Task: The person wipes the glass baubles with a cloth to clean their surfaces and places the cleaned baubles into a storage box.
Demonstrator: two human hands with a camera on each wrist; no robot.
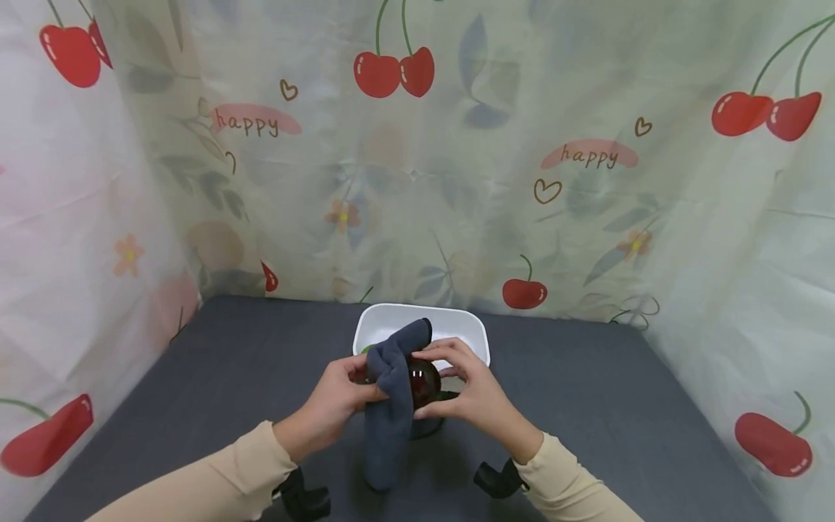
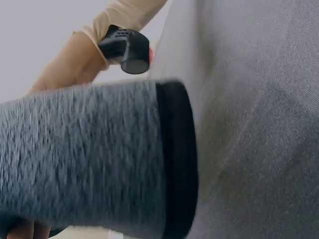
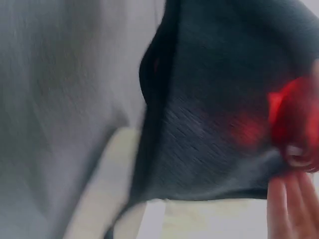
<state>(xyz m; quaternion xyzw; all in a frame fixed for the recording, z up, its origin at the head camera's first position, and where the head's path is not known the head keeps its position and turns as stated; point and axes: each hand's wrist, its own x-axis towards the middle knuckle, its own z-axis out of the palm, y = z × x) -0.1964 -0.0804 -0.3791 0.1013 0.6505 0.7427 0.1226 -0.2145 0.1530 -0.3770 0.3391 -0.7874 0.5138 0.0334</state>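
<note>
My left hand (image 1: 331, 403) pinches a dark grey-blue towel (image 1: 389, 442), thumb in front, and the towel hangs in folds down toward the table. Against the towel's right side, my right hand (image 1: 471, 383) grips a round, glossy, dark red glass (image 1: 425, 383) between thumb and curled fingers. Seen from the right wrist, the red glass (image 3: 299, 124) looks see-through and casts a red glow on the cloth. A black-edged end of the towel (image 2: 84, 154) fills much of the left wrist view and hides most of the left hand.
Just behind the hands stands a white rectangular basin (image 1: 479, 330), with a bit of something green (image 1: 367, 349) showing at its left. A dark grey cloth covers the table (image 1: 261, 348). Cherry-printed curtains (image 1: 417, 181) enclose the back and sides.
</note>
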